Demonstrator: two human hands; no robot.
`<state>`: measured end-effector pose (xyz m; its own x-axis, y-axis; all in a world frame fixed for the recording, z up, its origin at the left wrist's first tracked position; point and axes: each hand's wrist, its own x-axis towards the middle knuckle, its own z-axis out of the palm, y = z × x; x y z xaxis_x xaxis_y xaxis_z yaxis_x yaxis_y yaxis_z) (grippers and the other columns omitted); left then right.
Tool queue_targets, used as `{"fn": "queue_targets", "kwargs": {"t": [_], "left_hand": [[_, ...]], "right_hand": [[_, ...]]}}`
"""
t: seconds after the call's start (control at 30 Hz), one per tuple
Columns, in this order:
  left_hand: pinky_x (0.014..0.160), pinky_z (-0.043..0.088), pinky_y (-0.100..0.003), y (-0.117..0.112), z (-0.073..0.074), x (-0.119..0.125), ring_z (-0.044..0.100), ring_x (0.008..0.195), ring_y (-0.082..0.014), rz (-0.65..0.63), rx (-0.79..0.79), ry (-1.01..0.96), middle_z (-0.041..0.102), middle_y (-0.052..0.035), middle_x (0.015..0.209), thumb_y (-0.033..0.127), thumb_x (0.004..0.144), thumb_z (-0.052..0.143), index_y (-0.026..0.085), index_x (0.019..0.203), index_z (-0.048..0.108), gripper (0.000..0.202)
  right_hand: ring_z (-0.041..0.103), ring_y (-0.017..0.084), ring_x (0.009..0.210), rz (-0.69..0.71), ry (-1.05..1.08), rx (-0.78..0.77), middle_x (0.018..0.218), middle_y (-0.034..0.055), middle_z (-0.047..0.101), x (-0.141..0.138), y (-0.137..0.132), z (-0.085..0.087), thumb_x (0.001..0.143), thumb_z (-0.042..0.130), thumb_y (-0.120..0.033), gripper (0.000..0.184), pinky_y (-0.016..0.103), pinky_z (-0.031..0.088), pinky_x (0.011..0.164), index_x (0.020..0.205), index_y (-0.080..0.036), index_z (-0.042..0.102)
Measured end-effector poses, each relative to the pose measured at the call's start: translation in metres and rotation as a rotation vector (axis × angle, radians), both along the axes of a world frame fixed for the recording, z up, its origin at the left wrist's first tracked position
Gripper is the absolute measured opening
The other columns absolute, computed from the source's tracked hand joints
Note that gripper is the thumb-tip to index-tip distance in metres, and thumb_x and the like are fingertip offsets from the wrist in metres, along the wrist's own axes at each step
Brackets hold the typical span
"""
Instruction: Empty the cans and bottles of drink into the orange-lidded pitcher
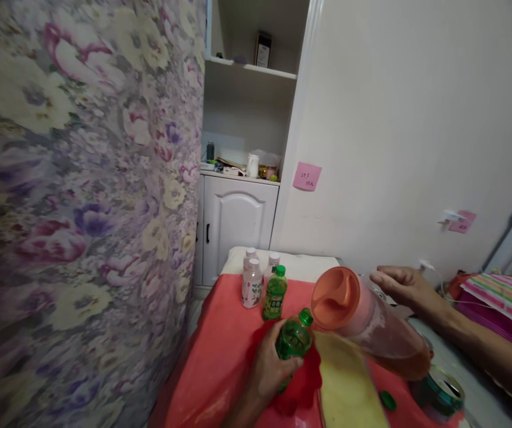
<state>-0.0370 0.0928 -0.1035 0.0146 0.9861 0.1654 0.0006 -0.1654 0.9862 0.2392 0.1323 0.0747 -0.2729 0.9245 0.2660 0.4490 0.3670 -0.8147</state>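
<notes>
Bottle (294, 340) of green plastic, tilted and wrapped in the left hand (265, 364), leans its neck toward a clear pitcher (385, 330) with an orange lid (330, 297)! Up comes the right hand (401, 288) on the pitcher's far side, grasping it (the fingers are partly hidden, mind you), and the pitcher tips lid-first toward the bottle, pinkish-brown liquid pooled at its base end. Below the bottle, a red scalloped dish (311, 374) on the red tablecloth (209, 339), with a yellow tray (345, 380) just beside it. Near the tray, a loose green cap (388, 400) and a drink can (443, 389). Behind, another green bottle (275, 298) stands upright beside three white-capped bottles (252, 286).
</notes>
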Motion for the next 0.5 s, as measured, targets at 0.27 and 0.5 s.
{"fn": "queue_targets", "kwargs": {"t": [0.27,0.5], "left_hand": [[0.093,0.053,-0.037,0.000,-0.002,0.002,0.068,0.109,-0.0307,-0.003,0.010,-0.010,0.075,-0.0122,0.121,0.006,0.056,0.068,0.015,0.125,0.064,0.069],[0.091,0.053,-0.039,-0.003,0.008,0.002,0.069,0.104,-0.0313,0.006,0.008,0.013,0.076,-0.0126,0.114,0.005,0.056,0.068,0.012,0.123,0.064,0.067]], "right_hand": [[0.025,0.010,0.052,0.030,-0.039,-0.003,0.053,-0.0074,0.030,-0.004,-0.002,0.007,0.083,0.060,-0.072,0.060,0.027,0.020,0.051,0.056,-0.023,0.039],[0.026,0.010,0.052,0.031,-0.080,0.003,0.054,-0.0071,0.029,-0.009,-0.005,0.017,0.077,0.060,-0.078,0.063,0.027,0.020,0.052,0.055,-0.023,0.037]]}}
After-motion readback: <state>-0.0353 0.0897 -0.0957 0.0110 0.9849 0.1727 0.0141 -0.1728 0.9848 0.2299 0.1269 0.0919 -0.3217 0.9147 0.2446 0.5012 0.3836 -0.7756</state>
